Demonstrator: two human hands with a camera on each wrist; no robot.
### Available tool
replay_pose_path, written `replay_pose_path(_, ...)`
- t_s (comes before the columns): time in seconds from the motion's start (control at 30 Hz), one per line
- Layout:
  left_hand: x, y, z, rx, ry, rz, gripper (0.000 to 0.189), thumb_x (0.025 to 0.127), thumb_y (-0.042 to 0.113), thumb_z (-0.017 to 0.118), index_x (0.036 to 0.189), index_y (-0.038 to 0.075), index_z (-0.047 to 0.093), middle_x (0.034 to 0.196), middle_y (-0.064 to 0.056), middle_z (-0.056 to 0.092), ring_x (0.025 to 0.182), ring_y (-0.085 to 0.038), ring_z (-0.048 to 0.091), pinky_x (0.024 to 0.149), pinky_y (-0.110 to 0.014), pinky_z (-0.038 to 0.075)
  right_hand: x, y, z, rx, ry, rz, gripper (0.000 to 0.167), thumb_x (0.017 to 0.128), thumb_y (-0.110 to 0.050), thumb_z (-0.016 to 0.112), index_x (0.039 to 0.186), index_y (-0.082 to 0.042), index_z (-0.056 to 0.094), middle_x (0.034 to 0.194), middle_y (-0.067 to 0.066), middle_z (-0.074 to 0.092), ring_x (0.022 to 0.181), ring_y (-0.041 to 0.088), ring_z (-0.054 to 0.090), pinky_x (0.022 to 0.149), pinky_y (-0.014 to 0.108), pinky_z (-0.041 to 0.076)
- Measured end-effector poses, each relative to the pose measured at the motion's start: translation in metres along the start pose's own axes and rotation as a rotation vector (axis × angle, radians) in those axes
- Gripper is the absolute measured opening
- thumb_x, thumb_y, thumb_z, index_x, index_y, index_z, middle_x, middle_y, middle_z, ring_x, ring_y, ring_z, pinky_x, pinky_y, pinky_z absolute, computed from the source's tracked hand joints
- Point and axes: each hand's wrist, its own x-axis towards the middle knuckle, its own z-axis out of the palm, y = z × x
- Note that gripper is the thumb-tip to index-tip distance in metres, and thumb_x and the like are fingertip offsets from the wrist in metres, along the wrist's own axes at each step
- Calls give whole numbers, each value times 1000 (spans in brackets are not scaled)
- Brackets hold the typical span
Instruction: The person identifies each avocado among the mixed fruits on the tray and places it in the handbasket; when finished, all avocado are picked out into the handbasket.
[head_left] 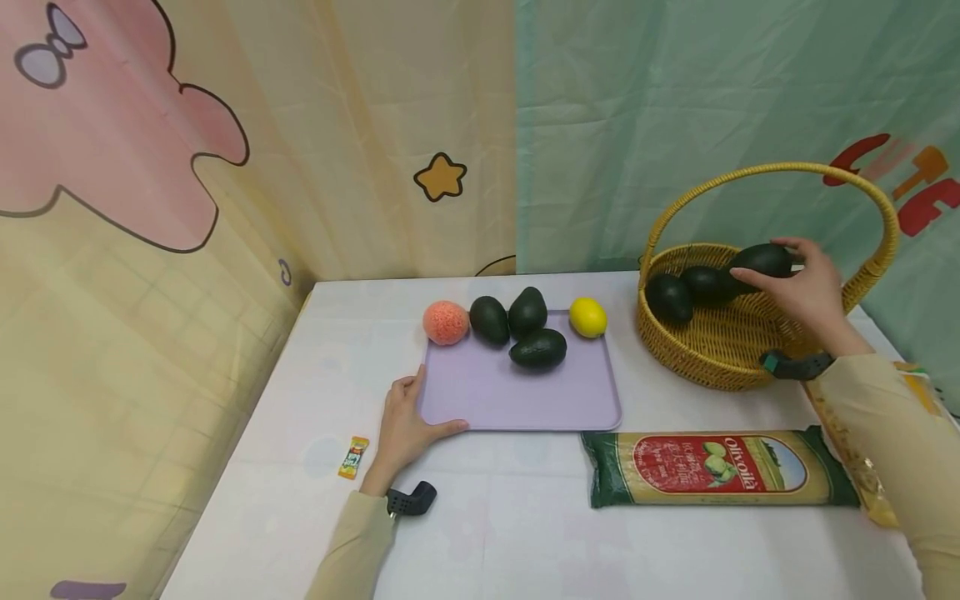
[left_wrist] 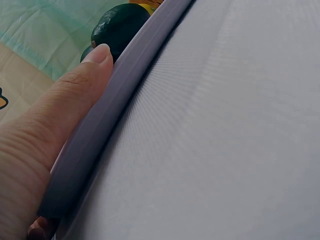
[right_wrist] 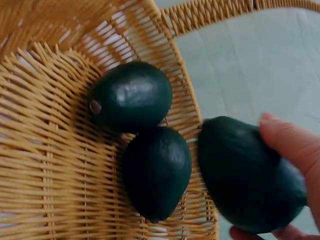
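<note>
My right hand point(head_left: 813, 287) grips a dark green avocado point(head_left: 761, 260) above the right part of the yellow wicker basket point(head_left: 723, 358). Inside lie two more avocados, one avocado point(right_wrist: 131, 96) touching the other avocado point(right_wrist: 157, 172). My left hand point(head_left: 405, 429) rests at the near left corner of the lilac tray point(head_left: 517, 404), its thumb point(left_wrist: 82, 82) stretched along the front rim. Toward the back of the tray are three avocados point(head_left: 537, 349), a coral-coloured bumpy ball point(head_left: 446, 322) at the back left corner and a yellow lemon point(head_left: 588, 317) at the back right.
A long pack of pasta point(head_left: 720, 468) lies in front of the basket. Beside it, partly under the right sleeve, is another yellowish package point(head_left: 862, 467). A small candy wrapper point(head_left: 352, 457) lies left of my left hand. The basket's tall handle point(head_left: 772, 169) arches over its opening.
</note>
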Motion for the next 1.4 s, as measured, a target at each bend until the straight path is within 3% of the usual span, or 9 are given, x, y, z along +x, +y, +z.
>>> replay_pose_path(0.13,-1,0,0,0,0,-4,120,58,57,84,149,5,26,134,-20,35,119,-32,36,99,-46,33,5,6,-4,-51,-112,6,88,87,-48,62,148,1,23,145,34,21,123,57,24,90,69,23)
replay_pose_path(0.37,-2,1,-1,-1,2,0,120,59,56,84,149,4,26,133,-19,36,119,-32,36,98,-47,33,11,15,-5,-99,-260,37,93,88,-51,60,148,6,16,142,41,16,118,61,24,89,69,27)
replay_pose_path(0.57,-1,1,0,-5,0,4,119,59,56,84,149,4,26,133,-20,35,120,-33,35,99,-47,33,17,22,-2,-105,-356,61,97,87,-53,61,148,5,13,145,39,9,123,61,16,93,70,22)
replay_pose_path(1.13,0,-1,1,-1,8,-3,120,58,57,84,150,6,27,133,-19,36,119,-32,36,99,-46,33,21,34,-1,-142,-355,87,90,89,-45,62,145,10,17,141,43,14,123,60,18,95,68,22)
replay_pose_path(1.4,-1,0,0,-2,-2,-4,120,58,58,83,150,5,26,134,-19,35,120,-32,35,99,-47,32,22,43,6,-106,-352,100,91,86,-45,67,144,9,23,136,44,22,116,58,29,88,64,33)
